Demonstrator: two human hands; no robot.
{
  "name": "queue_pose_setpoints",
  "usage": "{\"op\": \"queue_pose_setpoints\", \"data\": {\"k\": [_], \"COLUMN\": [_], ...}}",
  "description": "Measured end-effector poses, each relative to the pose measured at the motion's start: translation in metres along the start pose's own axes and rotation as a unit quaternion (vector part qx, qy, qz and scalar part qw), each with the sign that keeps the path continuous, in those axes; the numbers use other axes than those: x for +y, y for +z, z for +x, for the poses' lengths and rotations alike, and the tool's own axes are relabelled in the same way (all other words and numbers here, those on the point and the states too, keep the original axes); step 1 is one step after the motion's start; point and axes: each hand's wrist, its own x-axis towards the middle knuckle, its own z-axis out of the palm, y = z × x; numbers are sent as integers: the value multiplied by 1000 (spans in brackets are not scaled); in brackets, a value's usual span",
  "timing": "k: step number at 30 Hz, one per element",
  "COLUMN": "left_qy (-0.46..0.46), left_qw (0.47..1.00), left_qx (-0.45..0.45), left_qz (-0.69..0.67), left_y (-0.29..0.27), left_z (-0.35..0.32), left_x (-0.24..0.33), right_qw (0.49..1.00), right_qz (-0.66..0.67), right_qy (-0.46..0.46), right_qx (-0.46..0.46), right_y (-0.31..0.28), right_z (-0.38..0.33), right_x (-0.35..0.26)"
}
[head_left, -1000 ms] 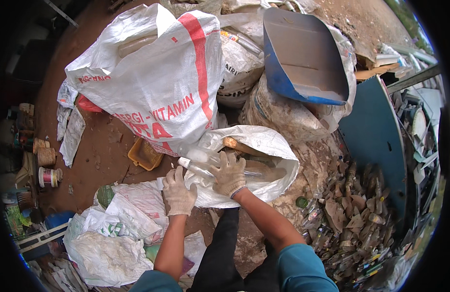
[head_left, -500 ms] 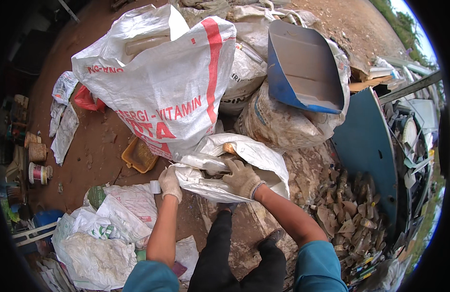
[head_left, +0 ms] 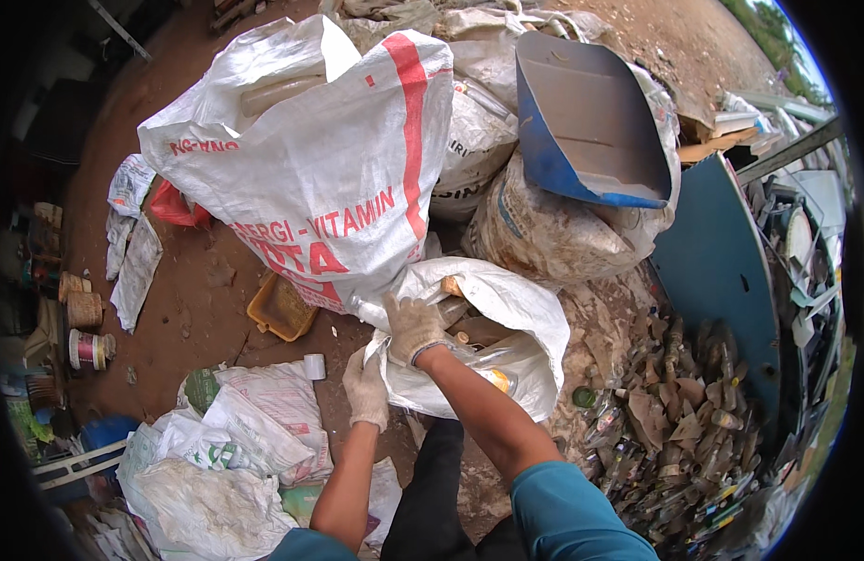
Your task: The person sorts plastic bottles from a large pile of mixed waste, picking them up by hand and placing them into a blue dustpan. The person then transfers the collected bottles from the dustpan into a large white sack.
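Note:
A small white woven sack [head_left: 506,309] lies open in front of me, with plastic bottles [head_left: 492,374] inside. My right hand [head_left: 411,325], in a dirty work glove, grips the near rim of the sack's mouth. My left hand [head_left: 364,391], also gloved, holds the sack's lower left edge. A clear plastic bottle [head_left: 366,309] lies at the rim just left of my right hand.
A big full white sack with red stripe [head_left: 320,159] stands behind. A blue cut drum [head_left: 586,122] rests on other sacks. A yellow tray [head_left: 280,309] lies on the dirt. Crushed bottles [head_left: 675,421] pile at right; flat sacks [head_left: 226,439] at lower left; cans [head_left: 86,327] at far left.
My left hand slid down from the sack's rim to its lower left edge. My right hand shifted left along the mouth, and the opening now shows the bottles inside.

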Motion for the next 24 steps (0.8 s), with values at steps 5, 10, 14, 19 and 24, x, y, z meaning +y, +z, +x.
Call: {"op": "queue_pose_setpoints", "data": {"k": [5, 10, 14, 19, 24], "left_qy": [-82, 72, 75, 152, 373], "left_qw": [980, 992, 993, 844, 691], "left_qx": [60, 64, 90, -119, -210], "left_qz": [-168, -84, -5, 500, 583], "left_y": [-16, -20, -28, -60, 28], "left_z": [15, 27, 24, 15, 20], "left_x": [35, 72, 101, 144, 158], "right_qw": [983, 995, 993, 984, 962], "right_qz": [99, 24, 106, -31, -125], "right_qy": [-138, -35, -47, 79, 77], "right_qx": [67, -95, 13, 156, 231], "right_y": [-27, -68, -88, -106, -103], "right_z": [-23, -56, -88, -120, -105], "right_x": [48, 90, 117, 171, 156]}}
